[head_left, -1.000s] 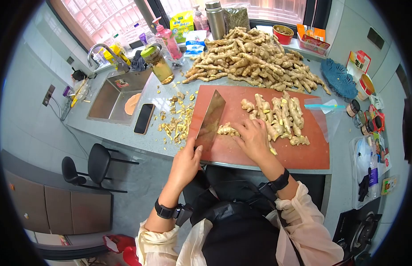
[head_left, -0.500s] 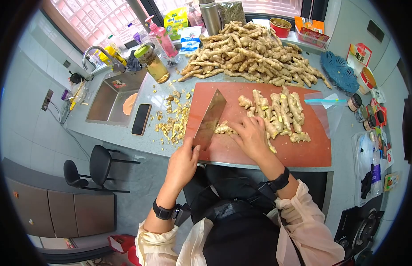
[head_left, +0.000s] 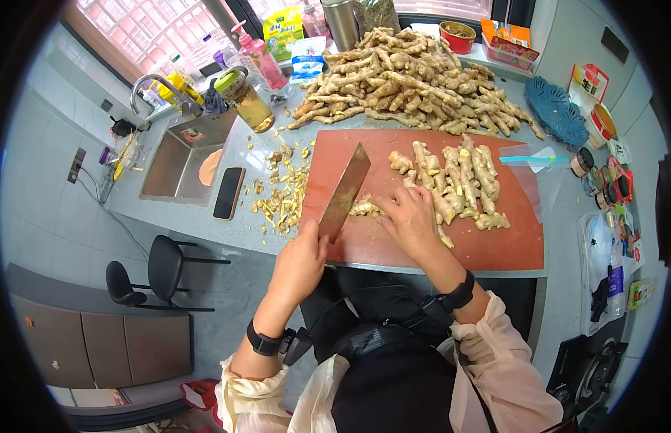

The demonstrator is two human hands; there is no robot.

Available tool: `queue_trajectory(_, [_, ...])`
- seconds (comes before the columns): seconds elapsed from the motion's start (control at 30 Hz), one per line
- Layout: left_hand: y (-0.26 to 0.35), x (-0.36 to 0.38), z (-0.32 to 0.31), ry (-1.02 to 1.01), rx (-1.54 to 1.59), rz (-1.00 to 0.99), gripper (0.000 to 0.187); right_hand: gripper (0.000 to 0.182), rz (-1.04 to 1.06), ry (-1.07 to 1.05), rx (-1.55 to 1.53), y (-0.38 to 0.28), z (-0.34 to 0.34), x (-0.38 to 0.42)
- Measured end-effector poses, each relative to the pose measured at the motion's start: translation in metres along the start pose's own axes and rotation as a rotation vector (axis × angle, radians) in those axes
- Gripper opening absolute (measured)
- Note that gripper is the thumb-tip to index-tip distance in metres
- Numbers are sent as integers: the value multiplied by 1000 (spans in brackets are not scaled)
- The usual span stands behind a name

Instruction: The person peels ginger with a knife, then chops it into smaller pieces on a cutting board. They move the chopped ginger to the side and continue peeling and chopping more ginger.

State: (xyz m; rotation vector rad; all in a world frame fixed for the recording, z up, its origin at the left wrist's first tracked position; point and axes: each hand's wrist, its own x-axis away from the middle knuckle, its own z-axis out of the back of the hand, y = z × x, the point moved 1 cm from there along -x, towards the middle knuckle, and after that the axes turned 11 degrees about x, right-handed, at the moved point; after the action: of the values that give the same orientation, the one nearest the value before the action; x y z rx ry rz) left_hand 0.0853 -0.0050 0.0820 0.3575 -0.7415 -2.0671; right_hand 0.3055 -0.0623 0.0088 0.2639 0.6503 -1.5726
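My left hand (head_left: 298,264) is closed around the handle of a cleaver (head_left: 345,196), whose broad blade points away from me over the left part of a red-brown cutting board (head_left: 487,249). Just right of the blade lies a small piece of ginger (head_left: 363,208) on the board. My right hand (head_left: 410,225) has its thumb and fingers on that piece's right end and partly covers it. Several knobbly ginger roots (head_left: 462,177) lie in a group beyond and to the right of my right hand.
A big heap of ginger (head_left: 415,90) rises behind the board. Ginger scraps (head_left: 285,191), a phone (head_left: 229,193) and a sink (head_left: 162,169) are to the left. A lidded jar (head_left: 250,105) stands near the sink. A plastic bag (head_left: 534,173) overlaps the board's right edge.
The cleaver blade has turned a little, so its face looks narrower. My right hand stays on the ginger piece. The whole view has shifted slightly.
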Motion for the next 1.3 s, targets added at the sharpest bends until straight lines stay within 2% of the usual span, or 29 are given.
queue_trajectory(0.13, [-4,-7,-8,-48,-62,15,20,38,-5,4,11,-1,1,-1])
queue_trajectory(0.27, [-8,-4,-11,-14,-54,-12,20,42,-11,16,-29,-1,1,0])
queue_trajectory(0.47, [-7,2,-1,49,71,33,21,41,-21,21,-51,1,1,0])
queue_trajectory(0.53, [-1,3,6,58,155,71,22,36,-11,4,-43,2,0,0])
queue_trajectory(0.67, [-7,0,4,66,134,27,21,36,-10,5,-37,2,0,0])
queue_trajectory(0.77, [-12,-1,-3,56,164,-5,20,41,-22,33,-47,4,-3,2])
queue_trajectory(0.97, [-16,1,-6,18,144,52,19,44,-7,29,-36,4,-4,1])
queue_trajectory(1.03, [-17,0,-8,19,133,38,19,36,-7,27,-22,3,-3,1])
queue_trajectory(1.3, [-13,-1,-7,9,97,13,19,34,-20,21,-36,3,-3,0])
